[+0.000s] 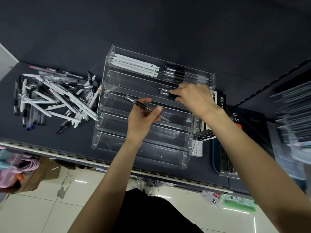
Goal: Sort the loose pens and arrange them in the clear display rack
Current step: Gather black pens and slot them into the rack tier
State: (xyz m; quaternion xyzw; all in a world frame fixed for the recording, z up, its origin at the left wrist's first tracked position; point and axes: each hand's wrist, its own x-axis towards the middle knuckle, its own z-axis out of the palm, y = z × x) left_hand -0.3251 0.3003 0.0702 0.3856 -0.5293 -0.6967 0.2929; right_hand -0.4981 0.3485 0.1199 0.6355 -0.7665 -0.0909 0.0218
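1. The left hand (143, 118) pinches a clear pen with a black grip (146, 108) between thumb and fingertips, holding it slantwise over the middle tiers of the clear display rack (144, 106).
2. The right hand (193, 96) grips another black-grip pen (165, 91) at its dark sleeve and lays it in the second tier, right side.
3. The top tier holds white pens (136, 65) on the left and clear pens (186, 74) on the right; the loose pile (55, 98) lies on the dark shelf (50, 140) just left of the rack.
4. These pens look light, stiff and smooth; I would hold them at the rubbery grip, where they seem least likely to slip.
5. Readable writing: "Diary" on a dark notebook (252, 121) at the right, and "PAPER CLIPS" on a small box (198, 148); pen markings are too small.
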